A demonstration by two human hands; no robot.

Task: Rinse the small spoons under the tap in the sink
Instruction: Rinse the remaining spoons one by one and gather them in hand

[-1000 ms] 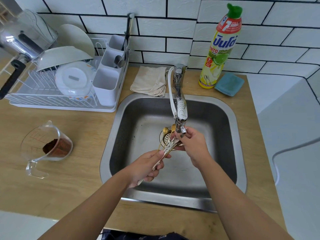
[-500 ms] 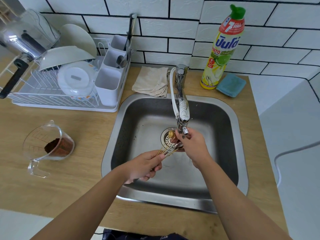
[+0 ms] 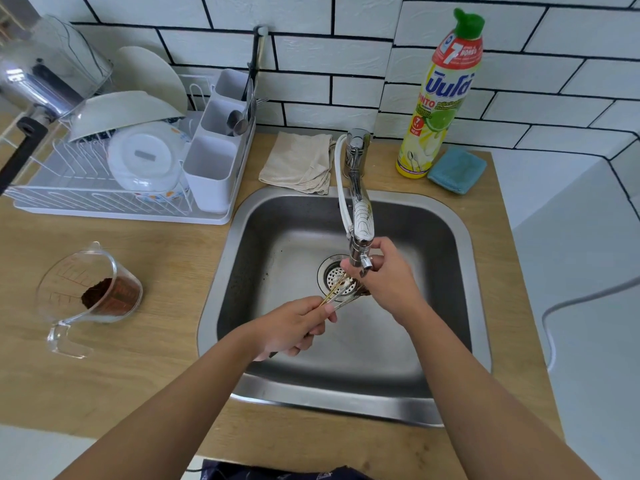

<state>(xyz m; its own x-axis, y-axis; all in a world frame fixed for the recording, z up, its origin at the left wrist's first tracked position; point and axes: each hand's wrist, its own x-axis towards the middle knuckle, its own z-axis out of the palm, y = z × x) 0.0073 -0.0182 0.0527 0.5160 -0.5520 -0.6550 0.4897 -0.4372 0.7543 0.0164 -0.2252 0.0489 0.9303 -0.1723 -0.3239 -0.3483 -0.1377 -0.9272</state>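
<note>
Since the earlier frames the spoon bowls have dropped lower over the drain and the right hand has slid down from the spout tip to cover them; both forearms have barely shifted.

Nearest the camera, the left hand (image 3: 294,329) curls its fingers round the handles of the small spoons (image 3: 341,293), a thin bundle of gold and silver stems that slants up and right across the sink (image 3: 450,341) toward the drain strainer (image 3: 333,277); the wrist is level, knuckles up, thumb lying along the stems. Just beyond, the right hand (image 3: 388,275) reaches in from the right with its wrist bent down, its fingers bunched at the bowl end of the spoons directly under the spout of the tap (image 3: 360,233); whether they pinch the bowls or only rub them I cannot tell, since the palm hides them; running water is not clearly visible either.

To rinse well, I judge the handles should be fanned a little so water reaches each bowl, the bundle turned over once, and the left grip kept firm so no spoon slips toward the strainer.

Farther back on the counter stand a measuring jug (image 3: 90,292), a dish rack (image 3: 104,202), a folded cloth (image 3: 298,162), a detergent bottle (image 3: 440,98) and a blue sponge (image 3: 457,169).
</note>
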